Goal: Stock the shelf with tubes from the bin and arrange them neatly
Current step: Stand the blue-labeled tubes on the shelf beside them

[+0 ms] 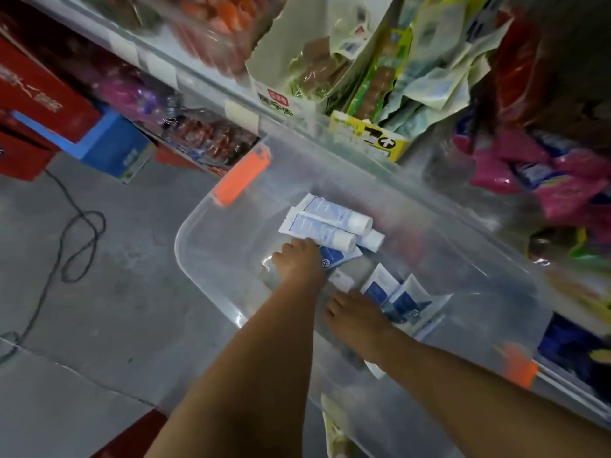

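Observation:
A clear plastic bin [205, 259] with orange latches stands on the floor against the shelf. Inside it lie several white-and-blue tubes: a stack of three [334, 223] at the far side and a few more [396, 292] nearer me. My left hand [297, 262] reaches down into the bin, its fingers curled on a blue-ended tube [335, 257] just below the stack. My right hand [357, 314] is also in the bin, its fingers curled over the nearer tubes, and a white tube end [377, 371] shows under its wrist.
The shelf edge [297, 110] runs diagonally above the bin, crowded with snack packs and a yellow box [367, 133]. Pink bags [545, 180] hang at the right. On the grey floor at the left lie a black cable [76, 246] and red and blue cartons [109, 143].

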Available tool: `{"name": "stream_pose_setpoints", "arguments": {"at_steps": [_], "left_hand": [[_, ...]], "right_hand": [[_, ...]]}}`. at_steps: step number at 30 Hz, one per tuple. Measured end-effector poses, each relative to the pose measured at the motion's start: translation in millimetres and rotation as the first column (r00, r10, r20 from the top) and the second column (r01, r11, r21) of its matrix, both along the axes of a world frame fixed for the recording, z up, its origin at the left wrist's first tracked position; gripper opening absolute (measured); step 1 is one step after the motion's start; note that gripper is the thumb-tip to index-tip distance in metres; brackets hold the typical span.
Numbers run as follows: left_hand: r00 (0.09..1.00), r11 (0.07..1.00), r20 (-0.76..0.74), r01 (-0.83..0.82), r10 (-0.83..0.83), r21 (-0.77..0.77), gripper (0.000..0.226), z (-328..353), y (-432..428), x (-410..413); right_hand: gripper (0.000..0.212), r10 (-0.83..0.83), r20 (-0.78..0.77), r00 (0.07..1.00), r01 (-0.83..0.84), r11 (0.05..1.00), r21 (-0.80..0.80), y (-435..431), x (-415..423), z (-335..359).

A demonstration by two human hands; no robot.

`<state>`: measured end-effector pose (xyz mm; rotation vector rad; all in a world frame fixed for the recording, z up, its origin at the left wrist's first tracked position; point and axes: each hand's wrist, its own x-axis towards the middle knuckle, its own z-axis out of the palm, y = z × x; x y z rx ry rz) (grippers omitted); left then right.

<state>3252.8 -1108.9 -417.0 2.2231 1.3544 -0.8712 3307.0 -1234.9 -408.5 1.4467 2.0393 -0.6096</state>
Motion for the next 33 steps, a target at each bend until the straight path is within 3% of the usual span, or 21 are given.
{"name": "stream_pose_setpoints", "arguments": {"at_steps": [4, 6, 9, 11, 14, 16, 19, 22, 26, 28, 31, 33], "left_hand": [[0.999, 0.998, -0.029, 0.022, -0.024, -0.061, 0.062, 2, 2, 3], [0.999, 0.993, -0.036, -0.001, -0.003, -0.116, 0.063, 15, 0, 3], [0.994, 0.983, -0.043, -0.102, 0.096, -0.150, 0.050, 44, -6, -4], [0.983, 0.968, -0.049, -0.184, 0.178, -0.171, 0.034, 68, -11, -12], [0.897, 0.854, -0.005, -0.423, 0.443, -0.303, 0.017, 107, -26, -21], [0.749, 0.694, 0.055, -0.580, 0.660, -0.427, 0.020, 134, -42, -23], [0.513, 0.483, 0.124, -0.661, 0.850, -0.575, 0.027, 175, -80, -20], [0.294, 0.399, 0.271, -0.633, 0.917, -0.664, 0.016, 218, -135, -10], [0.116, 0.412, 0.416, -0.519, 0.902, -0.749, 0.013, 280, -224, 14], [0.078, 0.475, 0.503, -0.478, 0.861, -0.739, 0.011, 308, -270, 27], [0.042, 0.583, 0.634, -0.445, 0.772, -0.680, 0.009, 348, -341, 50], [0.080, 0.690, 0.730, -0.411, 0.679, -0.596, 0.015, 377, -391, 68]], "right_hand": [[0.039, 0.073, -0.033, 0.997, -0.071, 0.997, 0.040, 4, 6, 13], [0.044, 0.054, -0.072, 0.996, -0.042, 0.986, 0.164, 2, 12, 27], [0.053, -0.147, -0.134, 0.980, 0.175, 0.959, 0.223, -2, 30, 56], [0.056, -0.357, -0.152, 0.922, 0.385, 0.891, 0.241, -5, 46, 83], [0.048, -0.657, -0.201, 0.726, 0.687, 0.687, 0.237, -24, 73, 123], [0.039, -0.780, -0.310, 0.543, 0.839, 0.511, 0.185, -43, 83, 148], [0.036, -0.862, -0.421, 0.282, 0.957, 0.283, 0.061, -78, 94, 187], [0.041, -0.831, -0.553, 0.051, 0.990, 0.114, -0.081, -125, 104, 226], [0.022, -0.693, -0.708, -0.136, 0.959, 0.087, -0.269, -213, 114, 291], [0.011, -0.662, -0.731, -0.165, 0.938, 0.124, -0.325, -268, 124, 324], [0.012, -0.668, -0.740, -0.076, 0.926, 0.229, -0.301, -353, 148, 362], [0.025, -0.689, -0.724, 0.036, 0.918, 0.309, -0.249, -412, 164, 388]]}}
